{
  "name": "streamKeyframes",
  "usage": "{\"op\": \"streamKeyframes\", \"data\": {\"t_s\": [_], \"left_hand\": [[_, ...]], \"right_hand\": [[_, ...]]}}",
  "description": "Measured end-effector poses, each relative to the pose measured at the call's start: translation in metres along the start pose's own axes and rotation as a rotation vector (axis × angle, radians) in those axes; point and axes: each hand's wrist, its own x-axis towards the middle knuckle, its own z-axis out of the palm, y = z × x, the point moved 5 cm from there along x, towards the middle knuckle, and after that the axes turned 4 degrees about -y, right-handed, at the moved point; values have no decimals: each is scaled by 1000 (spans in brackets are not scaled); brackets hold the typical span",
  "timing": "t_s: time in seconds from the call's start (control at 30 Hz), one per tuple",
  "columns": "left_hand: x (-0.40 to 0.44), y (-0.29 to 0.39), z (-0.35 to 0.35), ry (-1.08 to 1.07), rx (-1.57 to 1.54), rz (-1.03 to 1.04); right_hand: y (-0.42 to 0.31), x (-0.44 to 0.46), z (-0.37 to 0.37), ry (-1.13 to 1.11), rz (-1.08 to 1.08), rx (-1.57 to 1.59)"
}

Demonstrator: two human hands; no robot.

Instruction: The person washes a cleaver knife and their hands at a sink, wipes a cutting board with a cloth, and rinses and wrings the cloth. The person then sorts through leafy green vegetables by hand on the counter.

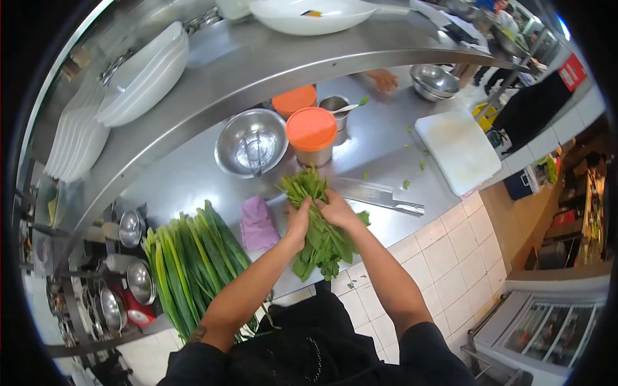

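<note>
A bunch of leafy greens (318, 241) is gathered between my two hands over the front edge of the steel table. Its cut stems point away from me and its leaves hang towards me. My left hand (298, 223) closes round the stems from the left side. From the right, my right hand (337, 210) grips the same bunch, fingers partly hidden by the stems. A purple cloth (259, 223) lies just left of my left hand. Beyond my right hand a wide-bladed knife (376, 195) lies flat.
Long green leek-like stalks (193, 257) cover the table's left front. Behind the greens stand a steel bowl (251, 143) and an orange-lidded container (311, 132). A white cutting board (458, 151) lies at right. Another person's hand (383, 80) shows beneath the overhead shelf (283, 74).
</note>
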Motion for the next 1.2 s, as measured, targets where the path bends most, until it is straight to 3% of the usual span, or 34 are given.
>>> {"op": "streamKeyframes", "data": {"t_s": [0.07,0.13,0.17,0.27,0.33,0.43,0.5,0.53,0.6,0.67,0.73,0.8,0.87,0.93,0.97,1.0,1.07,1.13,1.2], "left_hand": [[-2,1,-5,-6,-24,-62],[-19,7,7,-289,-242,-296],[-27,18,7,-346,-232,-281],[-84,88,8,-247,-135,-147],[-94,97,-2,-193,-195,-166],[-104,106,-13,-415,-249,-123],[-107,110,-18,-474,-427,-44],[-100,100,-27,-461,-524,9],[-111,102,-51,-340,-451,140],[-127,107,-92,-234,-477,242],[-147,121,-136,-188,-479,311],[-194,142,-207,26,-348,541],[-243,148,-289,373,-530,622],[-301,132,-393,853,-622,794],[-319,104,-459,960,-749,900],[-345,84,-517,1172,-732,943],[-395,53,-599,1522,-757,842],[-409,29,-665,1521,-797,815],[-414,11,-709,1478,-709,680]], "right_hand": [[-7,-7,-17,-25,-46,-108],[1,-4,-23,-172,3,-158],[-2,-5,-30,-186,-15,-171],[-9,-17,-47,-49,-100,-210],[-11,-21,-62,280,-243,-141],[-12,-27,-60,283,-118,77],[-16,-34,-63,525,-375,-19],[-12,-33,-62,500,-364,-18],[3,-18,-50,549,-367,206],[4,-20,-50,577,-346,83],[-17,-39,-44,597,-367,202],[-46,-59,-26,600,-377,266],[-69,-80,0,620,-389,323],[-84,-96,46,397,-263,493],[-100,-106,73,262,-339,584],[-118,-119,101,270,-351,584],[-170,-147,167,161,-421,451],[-216,-165,239,69,-369,400],[-302,-202,318,-74,-635,392]]}}
